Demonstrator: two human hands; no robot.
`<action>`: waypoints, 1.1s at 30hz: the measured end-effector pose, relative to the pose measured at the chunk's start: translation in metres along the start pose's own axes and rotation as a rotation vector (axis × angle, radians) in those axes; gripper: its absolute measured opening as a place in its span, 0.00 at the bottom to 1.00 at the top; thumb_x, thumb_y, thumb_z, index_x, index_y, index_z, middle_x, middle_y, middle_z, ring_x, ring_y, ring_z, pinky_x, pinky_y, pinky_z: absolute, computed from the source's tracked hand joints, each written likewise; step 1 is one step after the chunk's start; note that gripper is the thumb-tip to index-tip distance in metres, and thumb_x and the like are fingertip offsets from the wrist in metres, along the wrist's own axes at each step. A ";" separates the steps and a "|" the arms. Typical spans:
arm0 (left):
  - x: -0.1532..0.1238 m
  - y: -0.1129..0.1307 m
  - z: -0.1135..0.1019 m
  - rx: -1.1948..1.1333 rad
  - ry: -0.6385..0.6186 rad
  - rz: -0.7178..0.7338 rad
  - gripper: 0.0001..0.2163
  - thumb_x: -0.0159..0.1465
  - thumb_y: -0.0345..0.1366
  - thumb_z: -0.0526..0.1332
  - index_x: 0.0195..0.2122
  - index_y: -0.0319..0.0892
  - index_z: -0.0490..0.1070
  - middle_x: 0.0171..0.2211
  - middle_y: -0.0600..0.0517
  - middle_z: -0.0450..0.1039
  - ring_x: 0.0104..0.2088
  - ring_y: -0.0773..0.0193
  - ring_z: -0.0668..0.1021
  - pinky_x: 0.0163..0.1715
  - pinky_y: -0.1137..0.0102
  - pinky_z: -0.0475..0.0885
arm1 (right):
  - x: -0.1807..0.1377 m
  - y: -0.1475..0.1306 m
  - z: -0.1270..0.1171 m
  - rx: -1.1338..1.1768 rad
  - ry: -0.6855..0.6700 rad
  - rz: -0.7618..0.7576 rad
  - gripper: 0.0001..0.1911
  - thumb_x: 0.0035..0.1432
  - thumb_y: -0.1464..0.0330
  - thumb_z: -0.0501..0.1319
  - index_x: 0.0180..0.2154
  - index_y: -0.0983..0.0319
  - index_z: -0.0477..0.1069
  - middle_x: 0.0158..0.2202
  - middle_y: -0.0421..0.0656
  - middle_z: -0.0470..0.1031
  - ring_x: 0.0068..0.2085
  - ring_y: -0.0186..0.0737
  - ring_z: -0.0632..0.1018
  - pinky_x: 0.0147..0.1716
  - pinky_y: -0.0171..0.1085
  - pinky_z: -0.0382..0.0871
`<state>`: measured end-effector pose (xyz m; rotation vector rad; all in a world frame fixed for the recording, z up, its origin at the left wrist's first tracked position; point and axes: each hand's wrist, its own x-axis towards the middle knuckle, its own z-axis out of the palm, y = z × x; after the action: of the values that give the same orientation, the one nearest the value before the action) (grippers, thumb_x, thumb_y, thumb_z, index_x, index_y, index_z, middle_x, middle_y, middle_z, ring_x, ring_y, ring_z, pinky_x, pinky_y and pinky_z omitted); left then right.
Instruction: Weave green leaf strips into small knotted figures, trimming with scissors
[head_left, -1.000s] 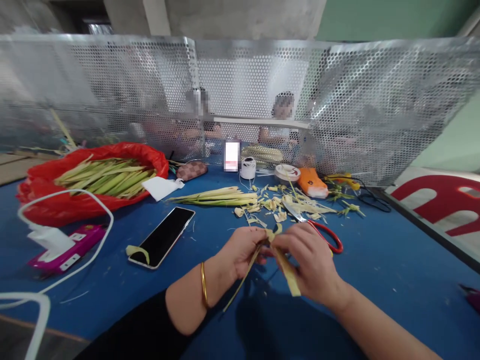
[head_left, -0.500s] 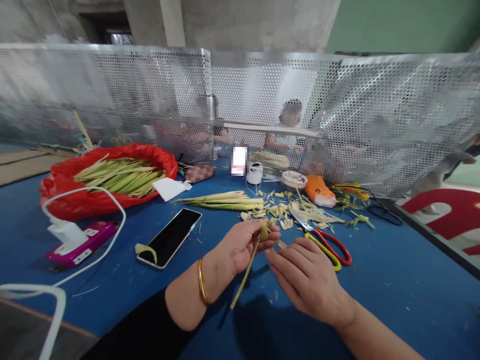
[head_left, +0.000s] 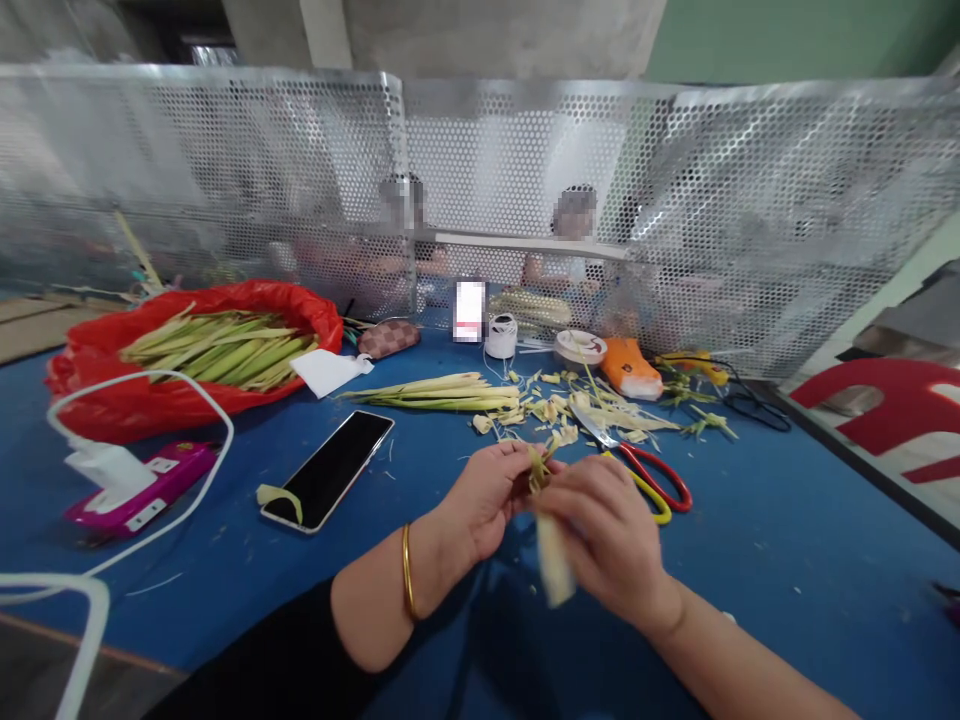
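Note:
My left hand (head_left: pixel 487 495) and my right hand (head_left: pixel 604 535) meet over the blue table (head_left: pixel 787 540), both pinched on a pale green palm-leaf strip (head_left: pixel 551 565). The strip's folded top shows between my fingers and its loose end hangs blurred below my right hand. A gold bangle circles my left wrist. Red-and-yellow-handled scissors (head_left: pixel 645 475) lie just beyond my right hand. Cut leaf scraps (head_left: pixel 570 415) and a bundle of leaf strips (head_left: pixel 435 392) lie farther back.
A black phone (head_left: pixel 330 468) lies to the left. A red bag of green leaves (head_left: pixel 187 355), a pink power bank with white cable (head_left: pixel 135 485), a thread spool (head_left: pixel 500 336) and an orange glue gun (head_left: pixel 628 368) stand farther off. Perforated metal screens (head_left: pixel 675 200) wall the back; people sit behind them.
My right hand has closed on the strip again and pulled its loose end down below the fingers. The left hand has kept its pinch. The camera has shifted slightly.

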<state>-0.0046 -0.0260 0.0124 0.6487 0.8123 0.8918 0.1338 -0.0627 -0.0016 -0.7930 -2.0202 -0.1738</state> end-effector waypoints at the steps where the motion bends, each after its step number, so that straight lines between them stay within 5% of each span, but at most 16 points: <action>1: 0.000 0.000 0.000 0.027 0.013 0.003 0.03 0.57 0.31 0.64 0.28 0.38 0.72 0.27 0.51 0.76 0.25 0.70 0.76 0.27 0.77 0.71 | 0.001 0.002 -0.001 0.091 0.090 0.166 0.06 0.59 0.74 0.58 0.35 0.59 0.71 0.31 0.42 0.76 0.35 0.39 0.75 0.39 0.41 0.68; 4: -0.001 0.002 0.001 0.078 0.022 0.036 0.03 0.59 0.32 0.63 0.30 0.37 0.71 0.30 0.47 0.78 0.25 0.67 0.79 0.27 0.74 0.74 | 0.004 0.009 0.000 0.387 0.266 0.691 0.03 0.57 0.67 0.62 0.31 0.59 0.70 0.30 0.42 0.75 0.34 0.40 0.75 0.36 0.39 0.70; 6: -0.001 0.003 0.002 0.095 0.048 0.070 0.03 0.60 0.32 0.62 0.31 0.37 0.71 0.30 0.46 0.78 0.25 0.66 0.79 0.26 0.74 0.74 | 0.006 0.013 0.004 0.602 0.252 0.964 0.08 0.54 0.62 0.64 0.30 0.60 0.70 0.29 0.41 0.75 0.32 0.40 0.76 0.35 0.39 0.71; 10: -0.001 0.004 0.003 0.095 0.100 0.083 0.02 0.60 0.29 0.60 0.30 0.38 0.70 0.27 0.48 0.77 0.23 0.67 0.79 0.24 0.75 0.74 | 0.008 0.014 0.010 0.841 0.159 1.213 0.15 0.48 0.56 0.66 0.29 0.61 0.68 0.24 0.38 0.74 0.25 0.36 0.75 0.28 0.36 0.71; 17: 0.000 0.006 0.002 0.087 0.066 0.100 0.02 0.60 0.29 0.61 0.31 0.37 0.72 0.32 0.47 0.78 0.25 0.67 0.80 0.23 0.78 0.74 | 0.012 0.012 0.004 0.873 0.094 1.244 0.16 0.47 0.58 0.67 0.28 0.62 0.66 0.20 0.35 0.70 0.17 0.29 0.68 0.18 0.30 0.63; 22: -0.001 0.005 0.003 0.035 0.015 0.055 0.03 0.62 0.28 0.59 0.33 0.36 0.72 0.31 0.47 0.78 0.25 0.68 0.80 0.22 0.78 0.74 | 0.011 0.014 0.006 1.098 -0.030 1.384 0.18 0.45 0.57 0.69 0.31 0.63 0.69 0.20 0.36 0.71 0.17 0.29 0.72 0.18 0.30 0.66; 25: 0.000 0.007 0.002 -0.011 0.030 0.042 0.04 0.63 0.27 0.57 0.34 0.36 0.72 0.30 0.47 0.77 0.25 0.68 0.79 0.24 0.77 0.75 | 0.012 0.013 0.006 0.907 -0.015 1.378 0.20 0.45 0.55 0.69 0.26 0.61 0.64 0.17 0.35 0.70 0.15 0.31 0.72 0.15 0.30 0.66; 28: 0.002 0.012 0.000 -0.065 0.079 0.074 0.04 0.64 0.28 0.57 0.33 0.36 0.72 0.30 0.48 0.77 0.25 0.69 0.79 0.26 0.77 0.75 | 0.015 0.014 0.001 0.733 -0.027 1.272 0.21 0.47 0.54 0.67 0.25 0.59 0.58 0.16 0.33 0.68 0.14 0.34 0.72 0.14 0.31 0.65; 33: 0.004 0.018 -0.003 -0.119 0.125 0.060 0.05 0.64 0.28 0.57 0.34 0.35 0.72 0.29 0.49 0.76 0.26 0.69 0.78 0.27 0.77 0.75 | 0.016 0.018 -0.009 0.815 -0.195 0.878 0.08 0.57 0.63 0.59 0.37 0.60 0.67 0.26 0.38 0.75 0.24 0.36 0.77 0.23 0.35 0.71</action>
<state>-0.0133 -0.0132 0.0236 0.5194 0.8476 1.0349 0.1456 -0.0450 0.0128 -1.0674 -1.5064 1.1761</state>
